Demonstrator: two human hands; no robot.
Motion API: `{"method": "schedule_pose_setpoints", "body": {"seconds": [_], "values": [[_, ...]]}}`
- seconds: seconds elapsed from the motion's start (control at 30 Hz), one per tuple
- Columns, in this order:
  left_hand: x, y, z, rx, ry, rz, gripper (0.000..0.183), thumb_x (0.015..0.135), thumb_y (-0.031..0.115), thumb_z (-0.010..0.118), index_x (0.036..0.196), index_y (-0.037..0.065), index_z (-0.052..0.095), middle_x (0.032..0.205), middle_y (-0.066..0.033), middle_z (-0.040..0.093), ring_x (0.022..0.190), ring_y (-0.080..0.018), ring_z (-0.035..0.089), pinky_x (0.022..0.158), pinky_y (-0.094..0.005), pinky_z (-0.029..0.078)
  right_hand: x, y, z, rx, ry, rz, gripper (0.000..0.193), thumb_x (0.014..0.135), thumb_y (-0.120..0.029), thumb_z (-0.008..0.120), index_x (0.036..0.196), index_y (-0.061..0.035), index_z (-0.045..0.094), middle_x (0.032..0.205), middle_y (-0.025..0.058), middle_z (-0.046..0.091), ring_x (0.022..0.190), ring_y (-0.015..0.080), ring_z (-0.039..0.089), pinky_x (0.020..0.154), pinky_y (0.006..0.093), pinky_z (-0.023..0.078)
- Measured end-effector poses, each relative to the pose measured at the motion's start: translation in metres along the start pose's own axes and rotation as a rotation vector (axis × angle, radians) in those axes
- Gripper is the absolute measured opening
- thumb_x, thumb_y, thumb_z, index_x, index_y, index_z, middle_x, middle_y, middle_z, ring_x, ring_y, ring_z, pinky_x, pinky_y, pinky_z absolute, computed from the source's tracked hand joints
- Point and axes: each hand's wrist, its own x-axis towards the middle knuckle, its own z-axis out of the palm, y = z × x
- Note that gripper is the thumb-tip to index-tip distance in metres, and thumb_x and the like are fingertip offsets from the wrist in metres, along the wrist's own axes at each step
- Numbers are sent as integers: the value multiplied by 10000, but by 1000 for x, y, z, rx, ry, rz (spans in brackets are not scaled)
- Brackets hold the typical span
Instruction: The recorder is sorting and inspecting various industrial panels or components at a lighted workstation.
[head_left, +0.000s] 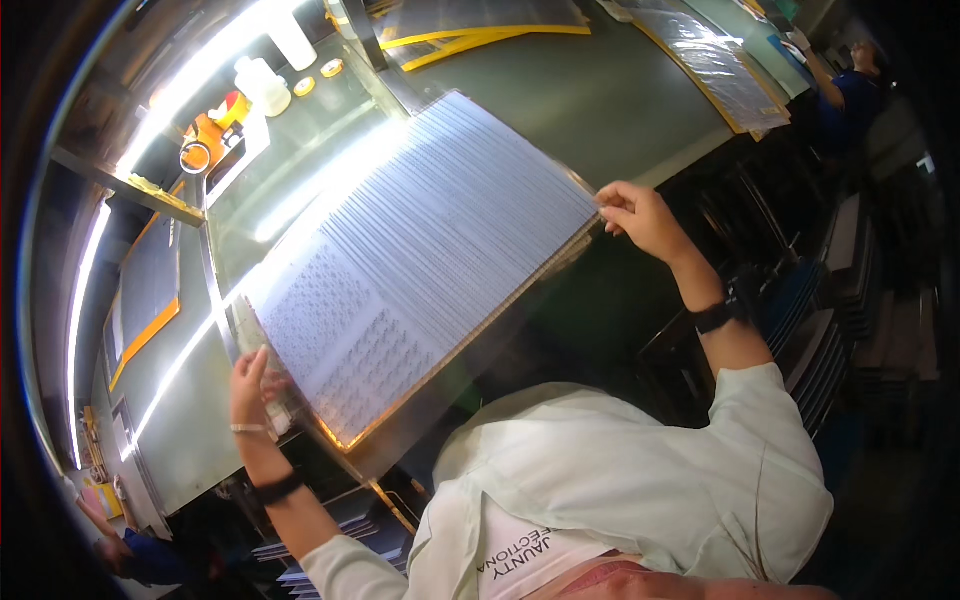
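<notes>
A large pale sheet (440, 220) printed with fine parallel lines and two blocks of small marks lies slanted across a green-grey worktop in front of me. My right hand (640, 218) pinches its right corner between thumb and fingers. Beside the sheet's left edge is my left hand (256, 392), its fingers loosely bent and a little apart, with nothing visible in them. A worn, yellowish edge shows along the near side under the sheet. Dark bands circle both wrists.
Tape rolls (196, 156) and white bottles (262, 86) stand at the back left. Yellow-edged panels (480, 25) lie farther back, another (150, 280) at left. Dark racks with stacked boards (850, 260) stand at right. A person in dark blue (850, 100) is at far right, another (140, 550) at lower left.
</notes>
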Motion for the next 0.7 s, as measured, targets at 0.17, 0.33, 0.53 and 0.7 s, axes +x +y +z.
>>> {"method": "schedule_pose_setpoints", "body": {"seconds": [0.17, 0.33, 0.53, 0.7], "values": [[46, 3, 2, 311, 250, 450, 175, 862, 162, 586, 977, 43, 530, 728, -63, 609, 645, -120, 603, 506, -194, 407, 17, 9, -5, -200, 37, -69, 111, 774, -64, 632, 765, 24, 564, 710, 70, 576, 626, 133, 552, 596, 263, 450], [4, 46, 50, -82, 245, 512, 88, 916, 144, 498, 925, 57, 511, 837, -104, 653, 663, -138, 617, 547, -209, 424, 18, 21, -6, -299, 120, -93, 138, 756, -85, 651, 738, 13, 556, 737, 87, 536, 649, 180, 527, 620, 294, 434], [2, 48, 46, -81, 323, 521, 95, 925, 155, 484, 935, 65, 511, 850, -103, 655, 658, -141, 612, 564, -213, 430, 18, 20, -1, -271, 128, -99, 149, 758, -95, 653, 724, 7, 550, 725, 86, 523, 658, 204, 509, 623, 312, 423], [12, 48, 54, -79, 322, 524, 93, 927, 147, 477, 939, 60, 509, 842, -99, 653, 654, -141, 610, 563, -219, 435, 19, 25, -2, -310, 172, -116, 156, 753, -98, 657, 707, -2, 542, 720, 82, 522, 678, 222, 506, 640, 335, 419]]}}
